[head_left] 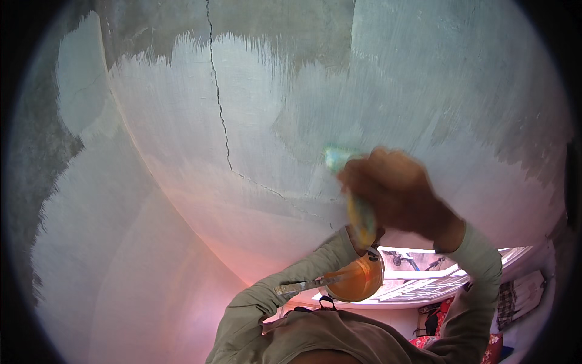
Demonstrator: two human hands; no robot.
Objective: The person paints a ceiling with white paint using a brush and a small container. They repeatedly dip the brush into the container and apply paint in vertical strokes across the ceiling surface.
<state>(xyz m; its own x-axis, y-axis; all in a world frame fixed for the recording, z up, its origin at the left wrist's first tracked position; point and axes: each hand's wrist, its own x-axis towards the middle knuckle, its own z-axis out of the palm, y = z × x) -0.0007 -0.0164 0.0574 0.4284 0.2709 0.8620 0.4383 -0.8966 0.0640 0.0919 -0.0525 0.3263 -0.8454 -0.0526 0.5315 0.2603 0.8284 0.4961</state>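
Note:
My right hand [394, 191] is raised against the wall and closed around a paintbrush [362, 219]. Its yellowish handle points down below my fist, while the pale, paint-coated head is at the wall surface. Motion smears both hand and brush. Lower down, my left hand [359, 238] is at the rim of an orange bucket [357, 280], which it appears to hold up in front of my body. The brush handle and my right hand partly cover those fingers. A flat, paint-stained stick [303, 285] lies across the bucket's side and reaches over my left sleeve.
Whitish paint partly covers the grey wall [242, 121], with ragged brush edges. A dark crack [219, 112] runs down it, and a corner line [139, 155] lies to the left. Behind me are a white barred window [418, 285], red patterned fabric [445, 312] and hanging checked cloth [512, 309].

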